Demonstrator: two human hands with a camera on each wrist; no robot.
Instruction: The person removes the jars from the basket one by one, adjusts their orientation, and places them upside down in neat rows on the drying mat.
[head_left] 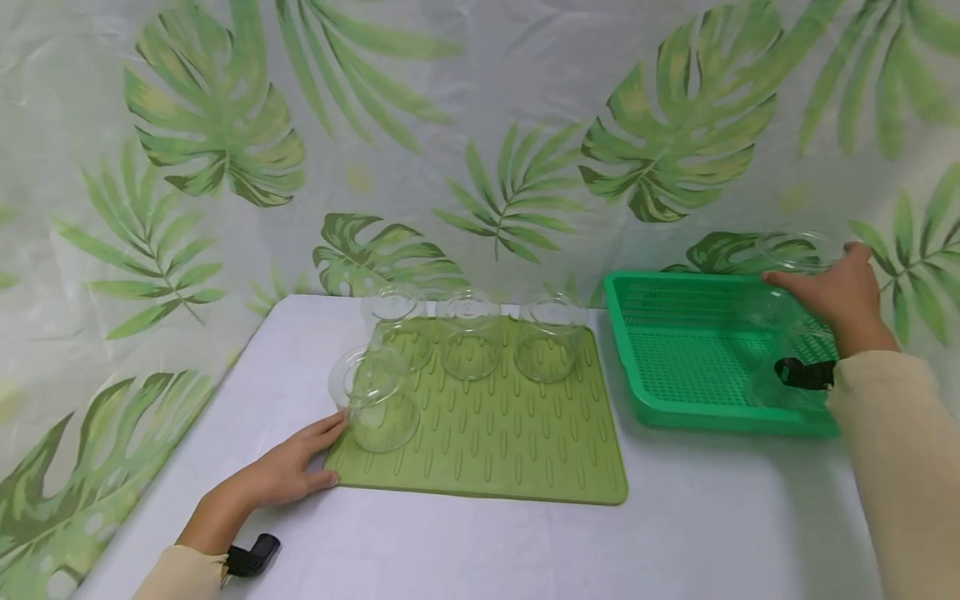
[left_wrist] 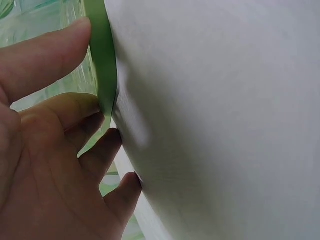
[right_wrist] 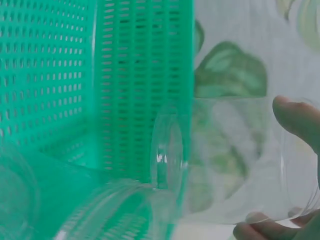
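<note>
Left hand (head_left: 288, 465) spread against a ribbed green mat (head_left: 487, 446); right hand (head_left: 842, 292) grips a clear, perhaps plastic, cylinder (right_wrist: 227, 162).

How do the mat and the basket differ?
Colour: the mat is yellowish olive green; the basket is a brighter, cooler green.
Form: the mat lies flat; the basket has raised walls.
Surface: the mat has short oblong marks; the basket is full of small holes.
Shared: both are green, sit on the white table and bear clear jars.

We grip a clear jar (right_wrist: 230, 160).
Our right hand (right_wrist: 304, 122) holds it beside a green basket (right_wrist: 140, 65) with other jars (right_wrist: 92, 212) inside.
</note>
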